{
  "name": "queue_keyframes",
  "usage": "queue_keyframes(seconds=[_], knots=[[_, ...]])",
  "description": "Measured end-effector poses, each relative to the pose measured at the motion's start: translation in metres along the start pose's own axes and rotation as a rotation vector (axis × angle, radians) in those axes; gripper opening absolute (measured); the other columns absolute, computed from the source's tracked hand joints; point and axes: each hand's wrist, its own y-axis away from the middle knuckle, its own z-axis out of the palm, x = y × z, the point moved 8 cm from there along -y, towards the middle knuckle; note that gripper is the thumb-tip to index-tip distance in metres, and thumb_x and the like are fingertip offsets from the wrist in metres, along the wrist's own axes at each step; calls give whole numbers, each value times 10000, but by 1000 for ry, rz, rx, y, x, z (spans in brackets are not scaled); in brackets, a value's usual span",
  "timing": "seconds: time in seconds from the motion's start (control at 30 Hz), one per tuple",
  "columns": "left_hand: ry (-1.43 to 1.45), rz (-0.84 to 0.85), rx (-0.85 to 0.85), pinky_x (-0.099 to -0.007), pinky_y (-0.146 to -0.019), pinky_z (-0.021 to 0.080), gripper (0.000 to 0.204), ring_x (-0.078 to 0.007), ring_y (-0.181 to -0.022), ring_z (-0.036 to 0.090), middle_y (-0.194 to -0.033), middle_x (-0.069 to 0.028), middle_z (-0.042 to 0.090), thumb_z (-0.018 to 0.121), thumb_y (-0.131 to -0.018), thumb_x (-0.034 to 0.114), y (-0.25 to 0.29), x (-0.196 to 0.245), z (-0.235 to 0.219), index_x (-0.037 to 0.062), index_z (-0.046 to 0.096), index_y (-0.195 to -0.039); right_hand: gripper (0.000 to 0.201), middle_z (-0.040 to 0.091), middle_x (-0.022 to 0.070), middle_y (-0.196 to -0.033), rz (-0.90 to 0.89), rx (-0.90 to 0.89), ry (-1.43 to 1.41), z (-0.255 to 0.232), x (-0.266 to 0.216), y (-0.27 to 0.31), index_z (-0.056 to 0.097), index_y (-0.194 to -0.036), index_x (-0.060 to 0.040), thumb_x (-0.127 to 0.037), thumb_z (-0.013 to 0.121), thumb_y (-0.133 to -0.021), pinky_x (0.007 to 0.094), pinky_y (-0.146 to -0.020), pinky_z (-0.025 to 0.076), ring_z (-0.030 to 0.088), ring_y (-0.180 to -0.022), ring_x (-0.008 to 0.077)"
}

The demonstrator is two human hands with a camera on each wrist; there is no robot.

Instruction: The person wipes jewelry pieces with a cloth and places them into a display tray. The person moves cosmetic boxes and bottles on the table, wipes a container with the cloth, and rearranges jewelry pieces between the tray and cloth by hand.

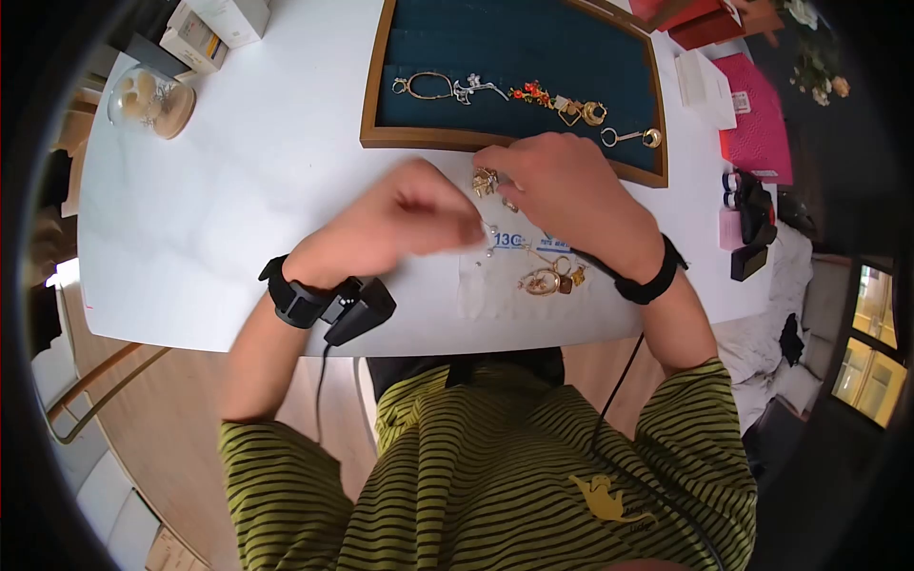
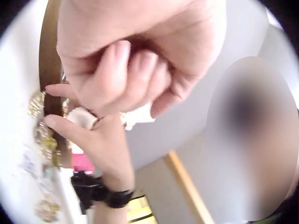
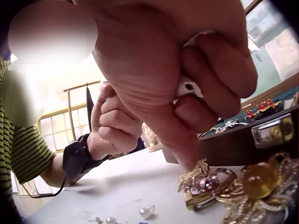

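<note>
My right hand reaches over the jewellery in front of the tray. Its curled fingers hold a crumpled white cloth-like piece. Thumb and forefinger are spread beside a gold ornament with a pinkish stone, one fingertip right at it. A flower-shaped piece with an amber stone lies close by. My left hand, blurred in the head view, is held to the left with fingers curled in; nothing shows inside it. Beneath its fingertips, pearl earrings lie on the table.
A wooden-framed tray with a dark teal lining holds bracelets and other jewellery. Several gold pieces lie on a printed clear sheet near me. A glass dome and boxes stand left, a pink bag right.
</note>
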Motion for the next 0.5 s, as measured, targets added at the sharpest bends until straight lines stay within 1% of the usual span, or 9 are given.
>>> queue_keyframes(seconds=[0.03, 0.07, 0.1, 0.17, 0.23, 0.27, 0.37, 0.43, 0.5], knots=[[-232, 14, -233, -285, -493, 190, 401, -90, -524, 191, -561, 37, 239, 579, -832, 14, -1, -5, 18, 52, 261, -591, 143, 662, 130, -762, 15, -19, 54, 3, -2, -1, 673, -918, -46, -59, 596, -799, 419, -621, 523, 663, -729, 331], [-232, -92, -302, -303, -499, 179, 442, -93, -523, 191, -544, 30, 199, 593, -837, 29, -2, -14, 26, 46, 239, -573, 143, 662, 130, -762, 5, -36, 71, 6, -4, -1, 673, -918, -46, -59, 596, -799, 419, -621, 523, 663, -729, 331], [-224, -70, -295, -303, -499, 179, 442, -93, -523, 191, -544, 30, 199, 593, -837, 29, -4, -16, 25, 46, 239, -573, 142, 660, 129, -761, 20, -30, 81, 8, -4, -2, 672, -913, -42, -53, 593, -796, 418, -609, 521, 662, -722, 337], [-184, -158, -367, -303, -505, 179, 447, -92, -527, 190, -553, 24, 201, 597, -843, 36, -5, -29, 28, 52, 232, -586, 141, 659, 129, -759, 28, -29, 105, 10, -3, -2, 671, -908, -38, -48, 590, -793, 418, -598, 519, 661, -715, 342], [-144, -102, -316, -300, -507, 182, 453, -89, -530, 190, -554, 28, 201, 600, -844, 38, -5, -26, 22, 56, 230, -583, 108, 653, 133, -763, 56, 33, 69, 4, 0, -4, 659, -880, -29, -59, 616, -786, 427, -606, 516, 659, -726, 347], [-100, -65, -270, -297, -510, 184, 459, -86, -532, 190, -555, 31, 201, 603, -844, 40, -5, -24, 18, 60, 228, -580, 108, 653, 133, -763, 54, 23, 75, 4, 0, -3, 659, -880, -29, -59, 616, -786, 427, -606, 516, 659, -726, 347], [-12, -36, -251, -290, -516, 185, 465, -80, -538, 193, -555, 37, 206, 609, -844, 39, 1, -22, 13, 68, 232, -573, 226, 675, 101, -847, 117, -48, 71, 4, 4, -2, 659, -968, -77, -135, 716, -757, 402, -625, 497, 651, -735, 305], [2, -45, -236, -287, -517, 186, 470, -77, -540, 196, -556, 41, 209, 610, -843, 39, 4, -22, 12, 74, 230, -569, 130, 650, 133, -787, 143, -30, 19, 0, 1, -3, 631, -828, -22, -110, 685, -750, 440, -616, 501, 654, -744, 346], [14, -58, -225, -284, -518, 186, 475, -75, -542, 199, -558, 45, 212, 611, -843, 39, 4, -21, 12, 81, 228, -565, 129, 653, 132, -784, 159, -44, 5, 0, 0, -3, 632, -826, -24, -116, 683, -750, 436, -613, 497, 652, -736, 346]])
